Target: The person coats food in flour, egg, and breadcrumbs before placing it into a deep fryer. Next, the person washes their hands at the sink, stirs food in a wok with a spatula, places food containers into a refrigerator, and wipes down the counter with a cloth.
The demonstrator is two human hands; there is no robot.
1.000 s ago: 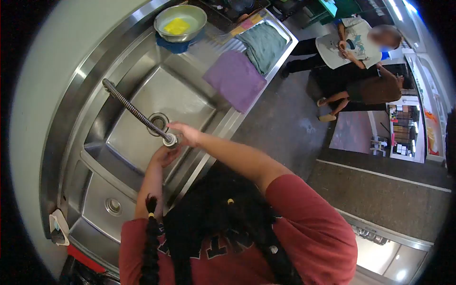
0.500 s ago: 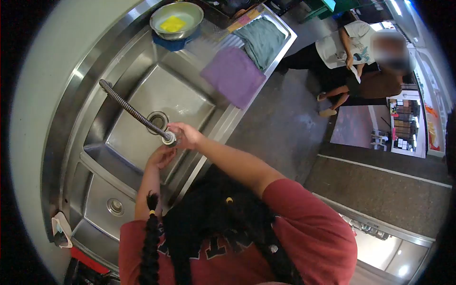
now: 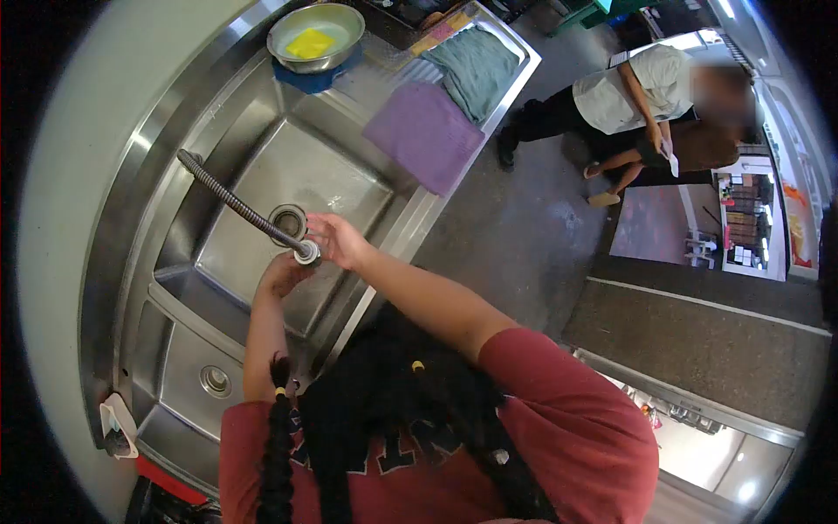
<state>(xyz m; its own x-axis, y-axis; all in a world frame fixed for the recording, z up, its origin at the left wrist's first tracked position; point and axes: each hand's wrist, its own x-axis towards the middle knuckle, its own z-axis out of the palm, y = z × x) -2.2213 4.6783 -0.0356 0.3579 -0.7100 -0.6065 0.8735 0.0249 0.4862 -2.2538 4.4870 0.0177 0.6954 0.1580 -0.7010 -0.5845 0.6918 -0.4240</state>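
A flexible ribbed metal faucet (image 3: 229, 199) arches over the large sink basin (image 3: 262, 170), its white-ringed nozzle (image 3: 307, 252) pointing down between my hands. My left hand (image 3: 285, 273) is cupped beneath and to the left of the nozzle, fingers stretched toward it and partly hidden. To the nozzle's right is my right hand (image 3: 339, 240), its fingers apart and bent a little, with nothing seen in them. The round drain (image 3: 287, 224) lies just beyond both hands. Whether water is running is hard to make out.
A metal bowl (image 3: 349, 44) with a yellow cloth (image 3: 310, 43) stands on a blue cloth (image 3: 319, 80). Purple (image 3: 423, 135) and grey-green (image 3: 476, 70) cloths lie on the drainboard. A smaller basin (image 3: 179, 358) adjoins. Another person (image 3: 637, 92) walks on the floor, holding something white; someone sits behind.
My left hand has moved up and left under the nozzle. My right hand's fingers have spread and shifted slightly. The walking person has stepped, with one leg now stretched out to the left.
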